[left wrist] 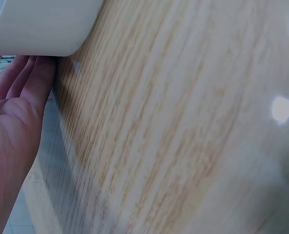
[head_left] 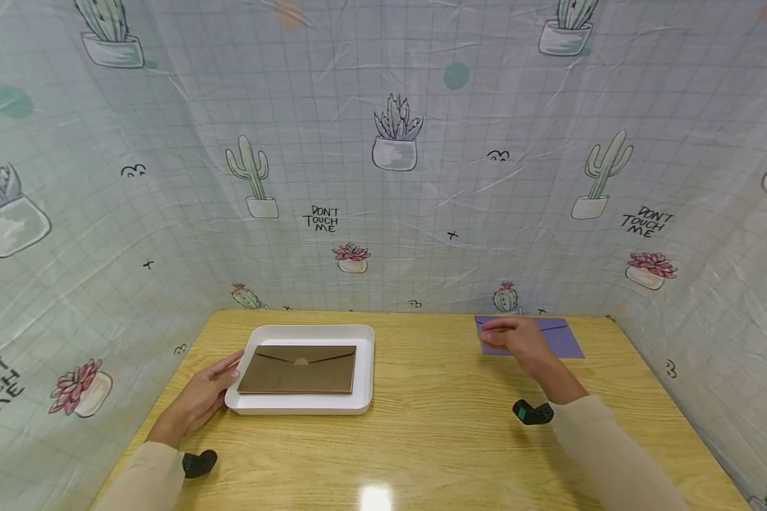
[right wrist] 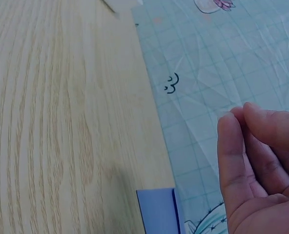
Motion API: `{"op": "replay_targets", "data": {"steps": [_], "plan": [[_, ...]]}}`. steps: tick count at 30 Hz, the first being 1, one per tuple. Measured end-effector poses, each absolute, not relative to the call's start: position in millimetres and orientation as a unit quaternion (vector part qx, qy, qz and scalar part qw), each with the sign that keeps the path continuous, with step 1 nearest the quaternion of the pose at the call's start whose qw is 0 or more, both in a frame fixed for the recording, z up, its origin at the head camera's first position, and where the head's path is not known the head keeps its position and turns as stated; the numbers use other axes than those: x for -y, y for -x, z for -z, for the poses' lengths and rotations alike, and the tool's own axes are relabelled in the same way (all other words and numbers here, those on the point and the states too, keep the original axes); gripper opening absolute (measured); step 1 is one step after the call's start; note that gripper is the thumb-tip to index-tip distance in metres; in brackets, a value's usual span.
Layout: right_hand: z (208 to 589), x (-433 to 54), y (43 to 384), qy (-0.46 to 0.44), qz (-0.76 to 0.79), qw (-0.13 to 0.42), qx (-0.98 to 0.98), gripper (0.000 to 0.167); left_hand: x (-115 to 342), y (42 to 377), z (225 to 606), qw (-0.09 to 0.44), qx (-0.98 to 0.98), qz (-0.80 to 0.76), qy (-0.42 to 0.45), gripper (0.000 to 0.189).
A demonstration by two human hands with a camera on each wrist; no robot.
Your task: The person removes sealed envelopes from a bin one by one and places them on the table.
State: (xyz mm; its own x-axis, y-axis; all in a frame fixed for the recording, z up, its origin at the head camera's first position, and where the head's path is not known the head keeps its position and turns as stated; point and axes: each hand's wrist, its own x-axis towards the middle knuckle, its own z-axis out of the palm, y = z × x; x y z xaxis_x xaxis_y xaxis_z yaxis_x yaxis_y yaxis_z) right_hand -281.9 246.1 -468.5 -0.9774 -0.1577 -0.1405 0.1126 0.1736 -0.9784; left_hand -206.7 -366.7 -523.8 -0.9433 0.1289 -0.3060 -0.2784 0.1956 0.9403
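On the left of the table stands a white tray [head_left: 297,409]. Inside it lies a brown envelope [head_left: 294,380] with a pale round seal on its flap and a thin reddish line along its near edge. My left hand [head_left: 201,397] rests against the tray's left side, fingers running along the wall; the wall hides the fingertips in the left wrist view. At the back right lies a purple envelope [head_left: 559,341]. My right hand [head_left: 518,341] hovers over its left part, fingers bent loosely, thumb and fingertips close together with nothing visible between them.
A wooden table [head_left: 422,419] carries everything. A curtain [head_left: 447,191] printed with cacti encloses its back and sides. Black devices sit at both wrists, one below the left sleeve [head_left: 199,463] and one beside the right sleeve [head_left: 533,412].
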Motion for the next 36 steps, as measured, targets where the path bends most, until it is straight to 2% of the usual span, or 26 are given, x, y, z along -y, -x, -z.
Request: {"op": "replay_targets", "data": {"steps": [8,36], "plan": [[467,-238,282,0.022,0.635,0.113,-0.764,0.037,367,207,524,0.162,-0.759,-0.629,0.054,0.06],[468,-200,283,0.038,0.636,0.132,-0.76,0.032,368,208,522,0.169,-0.762,-0.623,0.059,0.06]]}}
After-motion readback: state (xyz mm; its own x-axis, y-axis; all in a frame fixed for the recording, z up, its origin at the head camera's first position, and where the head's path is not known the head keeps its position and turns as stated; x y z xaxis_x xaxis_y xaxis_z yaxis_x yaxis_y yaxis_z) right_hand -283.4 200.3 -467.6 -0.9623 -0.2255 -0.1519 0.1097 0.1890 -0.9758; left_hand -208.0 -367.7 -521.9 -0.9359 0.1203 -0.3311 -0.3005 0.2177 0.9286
